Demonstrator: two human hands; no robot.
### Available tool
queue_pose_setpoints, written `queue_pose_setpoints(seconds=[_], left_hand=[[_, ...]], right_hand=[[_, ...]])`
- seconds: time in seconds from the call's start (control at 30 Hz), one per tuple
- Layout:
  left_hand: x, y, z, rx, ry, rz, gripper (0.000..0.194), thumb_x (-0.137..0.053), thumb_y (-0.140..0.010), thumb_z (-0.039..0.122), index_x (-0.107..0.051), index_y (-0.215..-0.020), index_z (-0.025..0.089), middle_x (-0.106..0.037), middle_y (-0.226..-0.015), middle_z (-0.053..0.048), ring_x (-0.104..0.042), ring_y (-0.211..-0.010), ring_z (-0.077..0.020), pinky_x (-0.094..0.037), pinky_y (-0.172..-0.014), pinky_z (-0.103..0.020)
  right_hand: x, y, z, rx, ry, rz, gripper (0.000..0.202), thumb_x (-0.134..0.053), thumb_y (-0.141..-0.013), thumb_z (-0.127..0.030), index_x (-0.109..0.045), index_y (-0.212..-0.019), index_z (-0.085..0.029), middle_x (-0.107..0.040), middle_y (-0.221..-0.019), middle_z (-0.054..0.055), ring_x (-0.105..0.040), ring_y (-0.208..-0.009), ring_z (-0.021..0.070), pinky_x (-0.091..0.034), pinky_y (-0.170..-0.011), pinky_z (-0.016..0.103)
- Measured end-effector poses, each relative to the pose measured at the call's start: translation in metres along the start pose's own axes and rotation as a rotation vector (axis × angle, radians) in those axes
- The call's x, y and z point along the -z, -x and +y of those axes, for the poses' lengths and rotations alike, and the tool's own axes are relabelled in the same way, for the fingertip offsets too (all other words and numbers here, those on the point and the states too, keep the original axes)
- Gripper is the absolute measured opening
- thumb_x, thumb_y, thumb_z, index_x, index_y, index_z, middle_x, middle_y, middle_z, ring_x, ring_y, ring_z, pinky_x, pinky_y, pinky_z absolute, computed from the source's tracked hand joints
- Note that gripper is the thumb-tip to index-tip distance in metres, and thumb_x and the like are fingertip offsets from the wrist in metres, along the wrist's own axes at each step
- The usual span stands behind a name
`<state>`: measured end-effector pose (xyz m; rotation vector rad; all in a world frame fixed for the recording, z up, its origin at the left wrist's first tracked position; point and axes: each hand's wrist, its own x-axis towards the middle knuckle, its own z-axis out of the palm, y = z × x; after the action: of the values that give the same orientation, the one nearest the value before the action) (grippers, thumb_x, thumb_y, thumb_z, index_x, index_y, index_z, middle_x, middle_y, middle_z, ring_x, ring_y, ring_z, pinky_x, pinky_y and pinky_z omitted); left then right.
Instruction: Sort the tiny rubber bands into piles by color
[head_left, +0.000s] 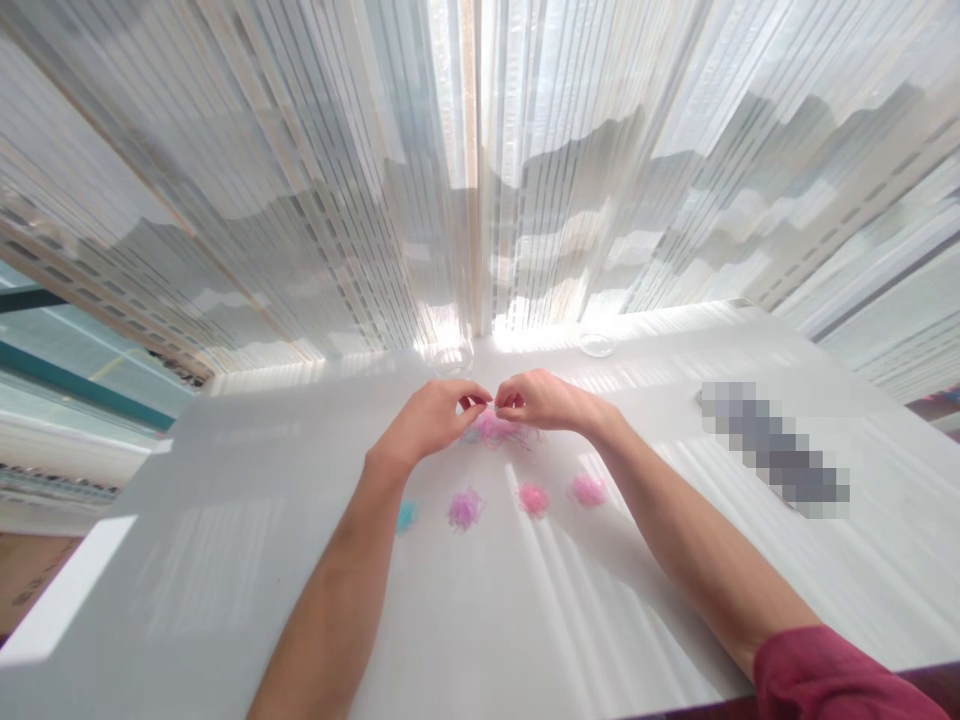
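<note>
My left hand and my right hand meet fingertip to fingertip above a loose pile of pink and purple thin strands. Both hands are closed in a pinch; what lies between the fingers is too small to make out. A little blue shows at the pile's left side. Nearer to me, a row of small clumps of strands lies on the white table: a blue clump partly hidden by my left forearm, a purple clump, a reddish-pink clump and a pink clump.
Two clear round dishes stand at the table's far edge, one behind my left hand. A long blurred-out object lies on the right. Sheer striped curtains hang behind the table, and sunlight streaks its surface.
</note>
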<state>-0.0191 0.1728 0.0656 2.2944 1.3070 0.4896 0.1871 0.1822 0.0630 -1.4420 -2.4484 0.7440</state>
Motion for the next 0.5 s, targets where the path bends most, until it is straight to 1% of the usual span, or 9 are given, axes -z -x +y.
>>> queue_pose_setpoints(seconds=[0.1, 0.23, 0.5], left_hand=[[0.0009, 0.0000, -0.0002, 0.002, -0.002, 0.006, 0.022, -0.058, -0.093, 0.023, -0.080, -0.098, 0.026, -0.081, -0.098, 0.000, -0.074, -0.089, -0.0201, -0.058, -0.082, -0.031], [0.0017, -0.0002, -0.0016, 0.001, -0.003, 0.006, 0.022, -0.058, -0.093, 0.024, -0.079, -0.098, 0.025, -0.081, -0.099, -0.001, -0.073, -0.087, -0.0203, -0.058, -0.082, -0.032], [-0.0004, -0.0013, -0.0011, 0.020, -0.005, -0.014, 0.021, -0.058, -0.093, 0.025, -0.079, -0.099, 0.026, -0.081, -0.097, 0.000, -0.073, -0.086, -0.0198, -0.056, -0.079, -0.031]], right_hand=[[0.0012, 0.0005, -0.0003, -0.017, 0.007, -0.009, 0.020, -0.062, -0.085, -0.008, -0.080, -0.089, -0.016, -0.076, -0.077, 0.001, -0.061, -0.063, 0.0113, -0.040, -0.058, 0.021], [0.0015, 0.0004, 0.0031, -0.025, 0.004, -0.018, 0.020, -0.062, -0.083, -0.008, -0.080, -0.088, -0.016, -0.076, -0.077, 0.002, -0.060, -0.062, 0.0113, -0.039, -0.056, 0.021], [0.0011, 0.0009, 0.0086, -0.016, -0.009, -0.007, 0.018, -0.063, -0.084, -0.011, -0.079, -0.089, -0.015, -0.073, -0.074, 0.001, -0.058, -0.061, 0.0106, -0.038, -0.057, 0.022]])
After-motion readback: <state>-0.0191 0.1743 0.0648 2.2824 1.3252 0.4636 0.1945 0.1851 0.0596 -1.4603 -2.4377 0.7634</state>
